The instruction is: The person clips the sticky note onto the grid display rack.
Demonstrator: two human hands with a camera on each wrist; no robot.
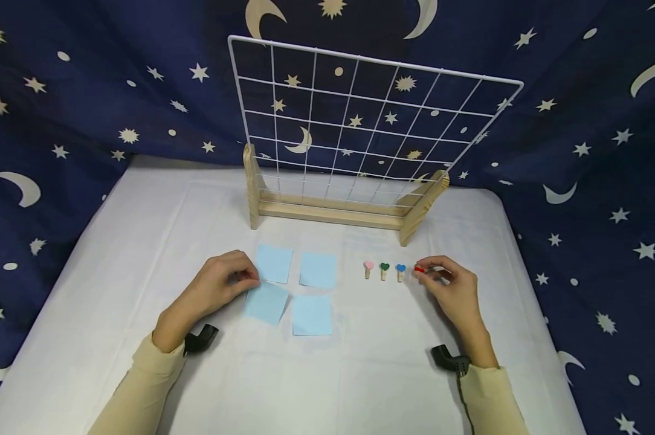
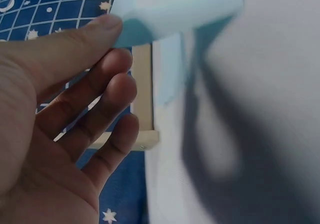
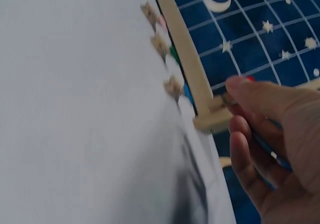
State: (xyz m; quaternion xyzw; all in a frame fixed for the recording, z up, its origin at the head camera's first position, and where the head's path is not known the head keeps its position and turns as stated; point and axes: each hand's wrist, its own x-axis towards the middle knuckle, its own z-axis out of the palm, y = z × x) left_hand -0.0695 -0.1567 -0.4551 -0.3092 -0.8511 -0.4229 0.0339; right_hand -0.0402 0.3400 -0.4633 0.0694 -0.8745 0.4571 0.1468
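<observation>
My left hand (image 1: 224,279) pinches one corner of a light blue paper square (image 1: 266,302) between thumb and fingers; in the left wrist view the paper (image 2: 175,8) is raised off the white cloth and casts a shadow. Three more blue squares lie flat beside it, one of them (image 1: 318,270) at the back right of the group. My right hand (image 1: 454,289) pinches a small wooden clothespin with a red top (image 1: 419,269), mostly hidden by the thumb in the right wrist view. Left of it lie clothespins with a blue heart (image 1: 400,272), a green heart (image 1: 384,270) and a pink top (image 1: 368,269).
Behind the papers and clothespins stands a white wire grid (image 1: 354,112) in a wooden stand (image 1: 327,213). A white cloth (image 1: 360,380) covers the table. A dark blue curtain (image 1: 104,78) with moons and stars hangs behind and at both sides.
</observation>
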